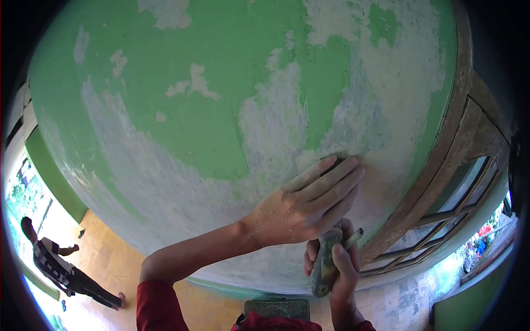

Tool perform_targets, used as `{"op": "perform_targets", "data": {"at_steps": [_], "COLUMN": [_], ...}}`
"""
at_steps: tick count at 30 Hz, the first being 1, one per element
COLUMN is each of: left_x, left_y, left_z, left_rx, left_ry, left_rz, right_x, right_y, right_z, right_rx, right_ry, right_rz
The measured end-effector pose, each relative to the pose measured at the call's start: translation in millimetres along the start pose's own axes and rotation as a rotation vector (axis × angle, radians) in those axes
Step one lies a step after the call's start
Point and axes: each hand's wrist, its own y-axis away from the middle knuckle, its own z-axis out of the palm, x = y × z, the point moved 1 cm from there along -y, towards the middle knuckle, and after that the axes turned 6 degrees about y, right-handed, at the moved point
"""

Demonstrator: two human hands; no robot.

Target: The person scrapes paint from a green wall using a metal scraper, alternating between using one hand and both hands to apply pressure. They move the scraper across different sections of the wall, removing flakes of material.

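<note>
My left hand lies against the wall with its fingers stretched out side by side. Pale specks of dust cling to its back and wrist. A small dark patch shows between the fingertips, most of it covered by them. Just below, my right hand is wrapped round a tool handle in mottled green and yellow; I cannot tell what its working end is, as the left hand hides it. A thin pale stick, like a cigarette, pokes out between the right fingers. The wall has green paint with worn whitish patches.
A brown wooden window frame with panes borders the wall on the right. Below me stands a dark green block on the tiled floor. Another person in a checked shirt stands at the lower left, some distance away.
</note>
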Motion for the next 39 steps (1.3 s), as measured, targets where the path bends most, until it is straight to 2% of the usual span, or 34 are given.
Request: {"op": "perform_targets", "data": {"at_steps": [1,3,7,8,9,11,16,18,20,22,26,28,32,34,38,39], "left_x": [-2.1,-1.0,-0.4,-1.4,-2.6,-8.1,-13.3,-17.9,-17.6,-17.3,-10.6,-10.6,-10.3,-8.5,-13.0,-16.8], "left_y": [-0.8,1.1,1.0,-0.7,-2.8,-3.6,1.5,-9.1,-14.5,-18.9,-7.7,-4.1,-11.6,-13.1,-16.4,-21.8], "left_z": [2.4,5.7,11.1,11.3,10.8,10.9,4.8,8.2,9.7,8.6,15.5,17.0,12.9,9.2,6.6,6.7], "left_rx": [-0.002,0.010,0.034,0.033,0.061,0.086,-0.037,-0.042,-0.057,0.001,-0.051,-0.099,-0.049,-0.067,-0.062,-0.023], "left_ry": [0.024,0.011,-0.042,-0.036,-0.030,-0.018,0.116,0.064,0.039,0.068,0.092,0.069,0.043,0.104,0.129,0.107], "left_rz": [0.011,0.003,-0.006,-0.003,0.064,0.133,0.176,0.191,0.212,0.149,0.162,0.184,0.155,0.115,0.140,0.134], "right_x": [-2.4,-7.0,-8.3,-12.3,-15.5,-20.5,-4.2,-3.1,-6.2,-11.7,-13.0,-13.0,-30.9,-32.1,-41.5,-42.7], "right_y": [2.3,7.5,7.5,2.1,-2.3,-5.2,1.1,1.0,2.4,-0.6,7.7,9.7,-1.2,2.5,-3.9,-8.9], "right_z": [4.9,17.3,7.8,7.7,8.1,13.7,22.6,23.0,26.8,21.5,15.2,10.8,21.8,11.0,15.8,11.3], "right_rx": [0.009,0.085,0.101,0.116,0.128,0.145,0.180,0.456,0.548,0.424,0.433,0.490,0.414,0.194,0.224,0.129], "right_ry": [0.002,-0.194,-0.194,-0.093,0.009,-0.007,-0.004,0.111,0.077,0.019,0.037,-0.017,0.020,-0.056,-0.007,-0.057], "right_rz": [-0.001,0.110,0.067,0.069,0.069,0.087,0.083,-0.002,0.007,-0.047,-0.005,0.167,0.076,0.069,0.061,0.049]}}
